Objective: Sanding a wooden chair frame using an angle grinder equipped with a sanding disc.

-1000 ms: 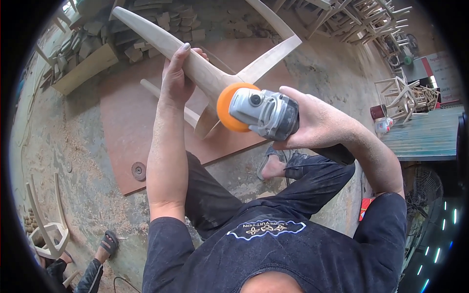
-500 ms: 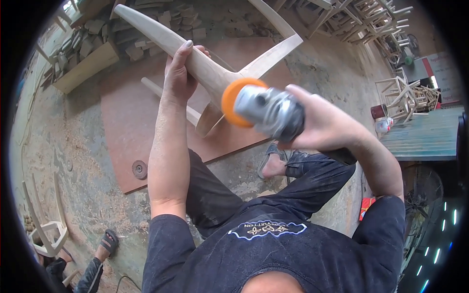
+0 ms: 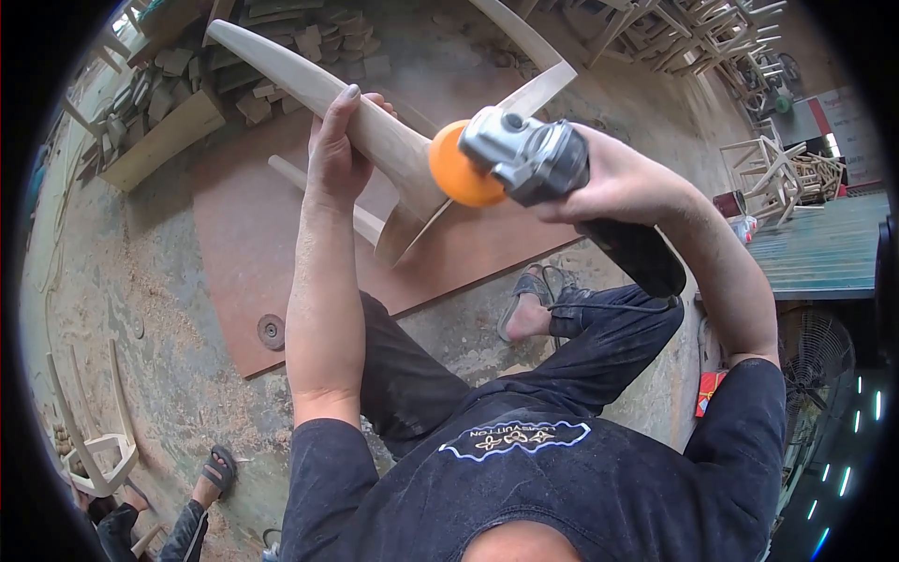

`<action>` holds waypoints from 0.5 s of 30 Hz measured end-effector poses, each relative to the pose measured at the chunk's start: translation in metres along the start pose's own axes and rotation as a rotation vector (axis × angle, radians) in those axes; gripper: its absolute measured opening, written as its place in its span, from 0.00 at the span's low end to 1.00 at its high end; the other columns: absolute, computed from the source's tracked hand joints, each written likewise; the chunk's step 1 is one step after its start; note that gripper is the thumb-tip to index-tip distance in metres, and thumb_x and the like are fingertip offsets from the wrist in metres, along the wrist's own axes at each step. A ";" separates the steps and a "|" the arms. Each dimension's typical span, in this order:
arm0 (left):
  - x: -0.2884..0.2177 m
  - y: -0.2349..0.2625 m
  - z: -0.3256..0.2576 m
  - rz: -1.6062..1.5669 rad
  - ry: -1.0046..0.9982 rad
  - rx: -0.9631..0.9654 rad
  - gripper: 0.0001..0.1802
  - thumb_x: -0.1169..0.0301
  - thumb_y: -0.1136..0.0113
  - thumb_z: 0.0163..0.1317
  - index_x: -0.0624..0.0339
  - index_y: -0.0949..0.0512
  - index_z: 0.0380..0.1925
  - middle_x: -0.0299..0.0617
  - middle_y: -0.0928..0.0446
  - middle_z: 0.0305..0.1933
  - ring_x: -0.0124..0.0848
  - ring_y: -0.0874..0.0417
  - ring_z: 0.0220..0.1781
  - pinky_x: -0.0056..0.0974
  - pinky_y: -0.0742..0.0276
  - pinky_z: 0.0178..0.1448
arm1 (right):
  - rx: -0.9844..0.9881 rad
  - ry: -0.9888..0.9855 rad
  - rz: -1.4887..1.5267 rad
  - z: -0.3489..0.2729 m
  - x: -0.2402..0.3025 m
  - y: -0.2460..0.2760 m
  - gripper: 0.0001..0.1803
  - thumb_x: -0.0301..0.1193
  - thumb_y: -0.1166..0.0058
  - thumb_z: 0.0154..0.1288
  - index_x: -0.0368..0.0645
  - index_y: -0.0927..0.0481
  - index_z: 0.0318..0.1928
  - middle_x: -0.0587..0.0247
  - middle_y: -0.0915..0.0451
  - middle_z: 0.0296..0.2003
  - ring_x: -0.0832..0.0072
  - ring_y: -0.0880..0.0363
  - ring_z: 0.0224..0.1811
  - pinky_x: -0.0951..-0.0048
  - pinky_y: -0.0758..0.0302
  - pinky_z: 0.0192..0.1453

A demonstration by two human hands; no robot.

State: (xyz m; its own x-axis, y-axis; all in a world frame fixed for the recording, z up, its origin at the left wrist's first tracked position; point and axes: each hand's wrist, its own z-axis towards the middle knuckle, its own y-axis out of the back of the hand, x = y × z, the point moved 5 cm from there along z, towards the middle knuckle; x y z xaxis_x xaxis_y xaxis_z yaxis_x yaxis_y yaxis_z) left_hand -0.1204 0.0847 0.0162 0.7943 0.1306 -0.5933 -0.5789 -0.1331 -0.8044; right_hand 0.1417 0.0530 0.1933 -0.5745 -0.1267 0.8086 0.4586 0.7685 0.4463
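My left hand (image 3: 341, 140) grips one long arm of a pale wooden chair frame (image 3: 398, 150), thumb on top and fingers wrapped around the far side. In my right hand (image 3: 618, 178) is an angle grinder (image 3: 529, 155), held around its grey and black body. Its orange disc (image 3: 459, 169) sits against or just over the frame near the joint where the wooden pieces meet; contact cannot be made out. The grinder's black handle and cord trail down toward my knee. The frame stands on a reddish-brown board (image 3: 243, 244), tilted, with its lower legs partly hidden.
A worn grinding disc (image 3: 271, 332) lies on the board's near left corner. Wood offcuts (image 3: 173, 103) are heaped behind a plank. Stacked chair frames (image 3: 674, 47) stand far right, near a green table (image 3: 815, 248) and a fan (image 3: 817, 351). Another person's sandalled foot (image 3: 213, 476) shows lower left.
The grinder has risen slightly and turned, so its orange disc now shows more edge-on to the wood and its handle is visible. My left hand keeps its grip, shifted slightly.
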 end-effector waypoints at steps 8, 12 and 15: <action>-0.002 0.003 -0.002 -0.006 0.008 -0.016 0.27 0.60 0.29 0.65 0.60 0.32 0.55 0.49 0.17 0.43 0.40 0.14 0.47 0.48 0.14 0.56 | -0.162 -0.112 0.160 -0.006 -0.043 0.043 0.28 0.38 0.24 0.58 0.39 0.23 0.52 0.67 0.20 0.33 0.81 0.20 0.30 0.76 0.21 0.34; 0.001 0.001 0.001 -0.009 0.011 0.000 0.29 0.60 0.29 0.65 0.60 0.33 0.57 0.49 0.17 0.44 0.40 0.14 0.47 0.48 0.14 0.56 | -0.211 0.083 -0.044 -0.022 -0.015 0.016 0.32 0.32 0.22 0.53 0.37 0.25 0.56 0.63 0.17 0.42 0.78 0.18 0.42 0.71 0.19 0.50; -0.001 0.004 -0.002 0.019 -0.011 -0.006 0.29 0.60 0.30 0.65 0.60 0.34 0.56 0.49 0.17 0.43 0.40 0.14 0.47 0.48 0.14 0.56 | -0.037 0.075 -0.132 -0.022 -0.012 -0.021 0.42 0.28 0.19 0.48 0.37 0.29 0.62 0.63 0.18 0.48 0.75 0.20 0.52 0.68 0.22 0.59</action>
State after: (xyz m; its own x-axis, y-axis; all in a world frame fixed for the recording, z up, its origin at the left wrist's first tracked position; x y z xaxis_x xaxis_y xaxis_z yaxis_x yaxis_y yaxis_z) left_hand -0.1232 0.0823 0.0141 0.7810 0.1382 -0.6091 -0.5931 -0.1416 -0.7926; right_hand 0.1536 0.0243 0.1823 -0.5800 -0.2720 0.7678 0.4083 0.7186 0.5630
